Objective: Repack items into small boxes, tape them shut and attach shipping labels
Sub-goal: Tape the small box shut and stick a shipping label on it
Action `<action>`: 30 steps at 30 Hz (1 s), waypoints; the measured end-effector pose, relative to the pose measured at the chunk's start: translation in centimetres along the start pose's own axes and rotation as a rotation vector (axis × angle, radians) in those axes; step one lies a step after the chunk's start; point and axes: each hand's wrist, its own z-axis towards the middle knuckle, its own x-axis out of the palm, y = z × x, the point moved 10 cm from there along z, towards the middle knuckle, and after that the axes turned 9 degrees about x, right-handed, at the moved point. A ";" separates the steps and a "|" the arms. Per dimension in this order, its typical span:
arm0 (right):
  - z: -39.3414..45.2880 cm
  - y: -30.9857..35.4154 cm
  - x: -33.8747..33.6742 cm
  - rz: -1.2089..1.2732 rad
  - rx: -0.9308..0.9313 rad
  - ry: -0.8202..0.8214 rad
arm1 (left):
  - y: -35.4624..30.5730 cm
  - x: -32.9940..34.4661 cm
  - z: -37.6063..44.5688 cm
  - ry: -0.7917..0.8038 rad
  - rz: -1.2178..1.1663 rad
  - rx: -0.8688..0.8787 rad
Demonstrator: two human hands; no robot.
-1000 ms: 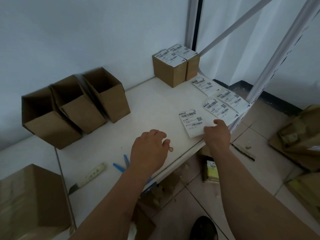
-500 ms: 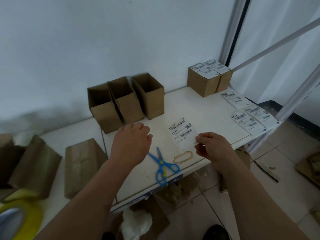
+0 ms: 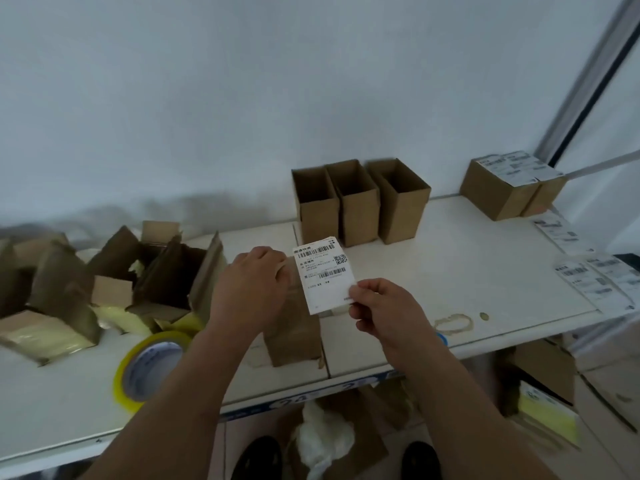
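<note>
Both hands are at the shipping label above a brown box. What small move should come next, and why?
Probably peel the backing. The right hand pinches the shipping label at its lower corner, the left hand touches its left edge, and the brown box lies under it, unlabelled.

White shipping label [image 3: 323, 277] at centre frame, printed with black barcodes, a black QR square and small dark text; plain brown cardboard on the three open boxes [image 3: 360, 202] just above it and on the closed box [image 3: 294, 327] below. Translucent yellow tape roll [image 3: 149, 365] with a pale blue-white core at lower left; off-white table [image 3: 467, 258], pale grey-white wall [image 3: 242, 98].
</note>
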 end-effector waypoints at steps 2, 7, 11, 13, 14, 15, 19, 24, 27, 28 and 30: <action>-0.1 -0.3 1.9 -0.035 0.003 -0.002 | 2.0 -0.2 -0.4 -0.007 -0.069 -0.071; 0.0 -0.2 4.4 -0.085 -0.016 -0.043 | 5.9 1.9 -1.1 0.064 -0.323 -0.300; -0.1 0.0 5.3 -0.096 -0.030 -0.083 | 6.5 2.8 -1.6 0.048 -0.634 -0.417; -0.2 0.0 5.6 -0.126 -0.042 -0.110 | 7.0 3.3 -1.9 0.032 -0.762 -0.476; -0.2 0.1 5.6 -0.155 -0.056 -0.127 | 7.3 3.7 -2.0 0.032 -0.805 -0.498; -0.2 0.2 5.7 -0.184 -0.075 -0.143 | 7.5 4.1 -2.0 0.038 -0.841 -0.513; 0.0 0.5 5.8 -0.278 -0.128 -0.192 | 7.2 5.4 -1.5 0.089 -0.922 -0.504; 0.3 0.4 5.6 -0.381 -0.149 -0.229 | 6.8 6.4 -0.8 0.139 -0.853 -0.475; 0.1 0.4 5.6 -0.442 -0.172 -0.241 | 6.5 6.4 -0.5 0.147 -0.791 -0.453; 0.0 0.4 5.6 -0.457 -0.180 -0.246 | 6.4 6.3 -0.5 0.147 -0.767 -0.446; 0.0 0.4 5.6 -0.489 -0.188 -0.249 | 6.2 6.2 -0.4 0.143 -0.732 -0.434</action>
